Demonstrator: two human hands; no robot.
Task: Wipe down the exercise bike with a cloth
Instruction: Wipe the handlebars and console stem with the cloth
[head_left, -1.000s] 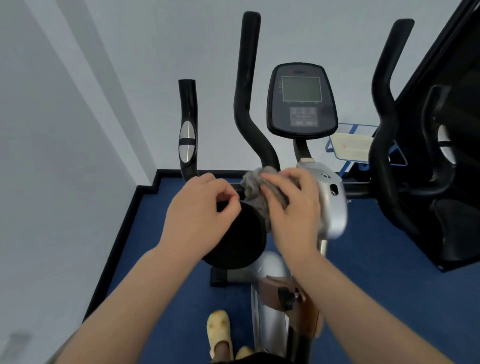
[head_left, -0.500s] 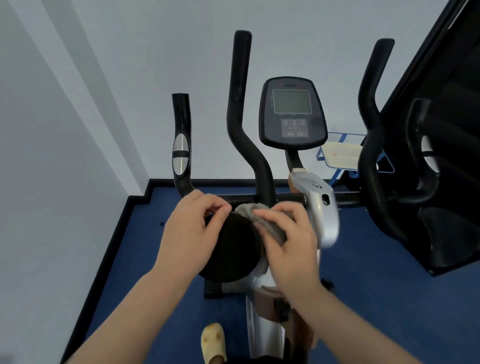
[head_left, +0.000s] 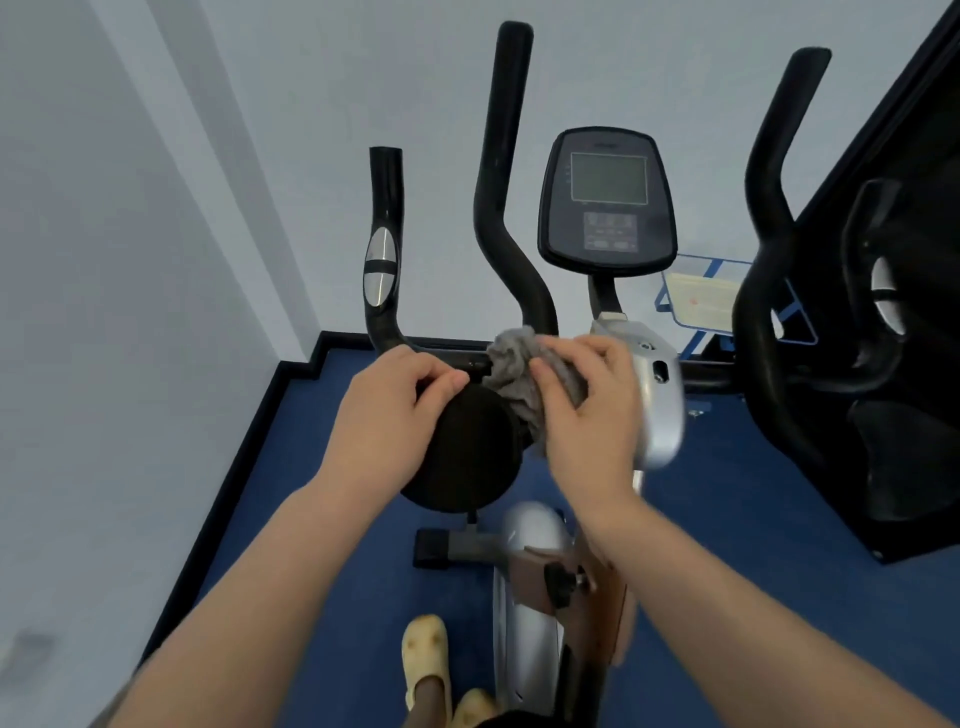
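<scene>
Bare forearms, no sleeves; pale yellow clog-style shoes (head_left: 426, 660) with small holes.

- cloth (head_left: 511, 374): grey
- bike handlebars (head_left: 498, 208): black, silver grip patch
- console (head_left: 607, 200): black, grey screen
- bike body (head_left: 657, 400): silver
- floor (head_left: 727, 519): dark blue
- shoe (head_left: 425, 657): pale yellow

Open air lies left of the short handlebar (head_left: 383, 249). Upright handles (head_left: 506, 171) flank the console (head_left: 607, 200); black equipment (head_left: 904, 332) blocks the right.
</scene>
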